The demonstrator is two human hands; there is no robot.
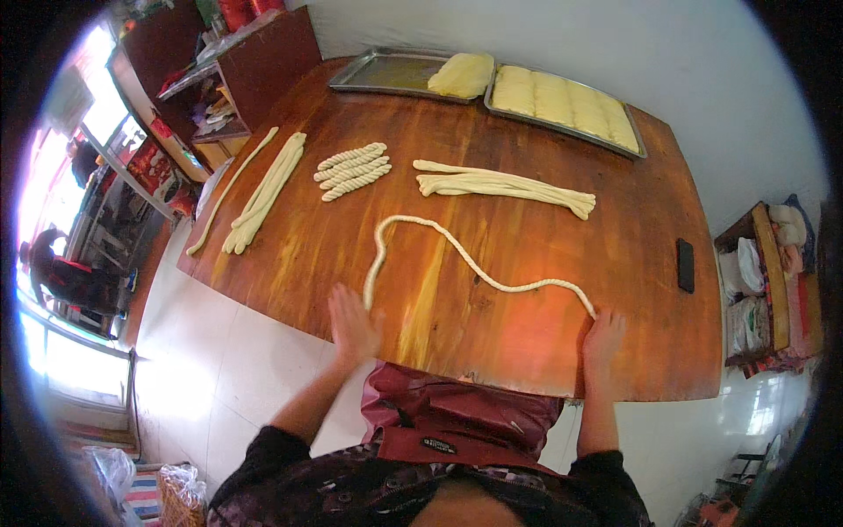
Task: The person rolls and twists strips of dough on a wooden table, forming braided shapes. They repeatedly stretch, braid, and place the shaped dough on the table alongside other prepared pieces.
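A long twisted dough rope point(477, 267) lies in a loose wavy curve on the wooden table point(645, 263) before me. My left hand point(354, 326) is flat at the table's front edge, thumb apart, against the rope's left end. At the other end, my right hand point(602, 336) rests over the dough, its fingers slightly blurred; whether they grip it is hidden. Farther back lie several short twisted dough pieces point(353, 170), a bundle of long dough strips point(507, 188) and another bundle point(267, 191). A single thin dough strip point(230, 191) lies left of that bundle.
Along the wall stand a metal tray point(388, 72) partly holding a pale yellow dough slab point(463, 74), and a tray filled with dough portions point(563, 105). A black phone point(685, 265) lies near the right edge. A shelf point(764, 290) with bags stands beyond; a cabinet point(270, 72) is back left.
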